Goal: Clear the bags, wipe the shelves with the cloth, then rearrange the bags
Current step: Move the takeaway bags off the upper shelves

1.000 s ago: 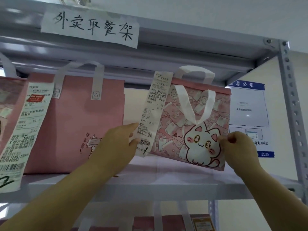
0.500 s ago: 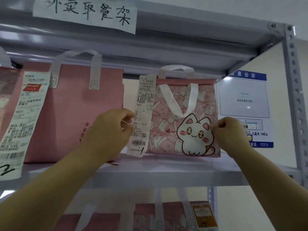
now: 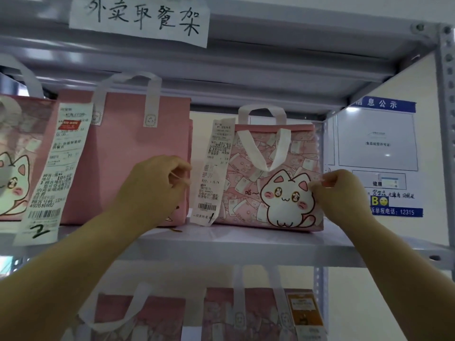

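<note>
The cat bag (image 3: 246, 168) stands on the shelf (image 3: 246, 242) at its right end, just beside the plain pink bag (image 3: 128, 143) and close to the right upright of the rack.

The right hand (image 3: 339, 193) pinches the bag's front panel near its right edge, thumb and fingertips closed on the fabric beside the cat's ear. The left hand (image 3: 155, 190) sits with its fingers curled in front of the plain pink bag, just left of the receipt (image 3: 214, 173) that hangs from the cat bag's top left corner. I cannot tell whether it holds anything or touches the bag.

With 1 hand at each side, the step looks like handling this 1 bag on the shelf, either squaring it in place or taking it off; which one is not clear.

To do it well, I would get the left hand onto the bag's own left edge, behind the receipt and not on it, so the paper does not tear or crumple. Both sides should then travel together to keep the base flat. The far handle (image 3: 262, 114) stands close under the upper shelf (image 3: 246, 77), so any lift should be slight.

The bag is upright, mouth up, cat print facing the near side. Its long axis runs left to right along the shelf.
</note>
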A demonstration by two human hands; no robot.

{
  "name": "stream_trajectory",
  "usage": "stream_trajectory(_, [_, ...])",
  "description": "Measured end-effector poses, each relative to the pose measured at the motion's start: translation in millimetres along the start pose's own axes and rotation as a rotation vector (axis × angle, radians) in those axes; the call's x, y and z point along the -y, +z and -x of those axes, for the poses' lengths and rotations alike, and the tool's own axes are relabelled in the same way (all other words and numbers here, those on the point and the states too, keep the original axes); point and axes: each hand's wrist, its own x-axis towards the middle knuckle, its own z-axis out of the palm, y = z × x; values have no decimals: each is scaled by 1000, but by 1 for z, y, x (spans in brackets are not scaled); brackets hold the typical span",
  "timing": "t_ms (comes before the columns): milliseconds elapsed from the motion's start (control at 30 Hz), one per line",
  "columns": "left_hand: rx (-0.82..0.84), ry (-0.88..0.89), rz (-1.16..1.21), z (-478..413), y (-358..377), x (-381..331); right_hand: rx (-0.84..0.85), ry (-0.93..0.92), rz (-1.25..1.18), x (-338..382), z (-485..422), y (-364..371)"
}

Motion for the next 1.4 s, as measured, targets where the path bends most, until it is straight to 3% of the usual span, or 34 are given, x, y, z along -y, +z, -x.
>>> stream_trajectory(133, [5, -7, -22, 7, -9, -7, -172, -157, -88, 10, 15, -9])
stream_trajectory(233, [-1, -26, -37, 14, -17, -12, -190, -297, -152, 23, 31, -14])
stream_trajectory(400, [20, -44, -44, 30, -33, -21, -69, -388, -296, 45, 71, -18])
stream_trajectory(600, [29, -43, -8, 61, -75, -28, 143, -466, -298, 73, 124, -23])
stream_trajectory(1067, [259, -281, 100, 217, -225, 24, 576, -341, -321, 136, 318, 18])
stream_trajectory(1400, [295, -566, 70, 302, -253, 103, 760, -178, -376, 153, 403, 103])
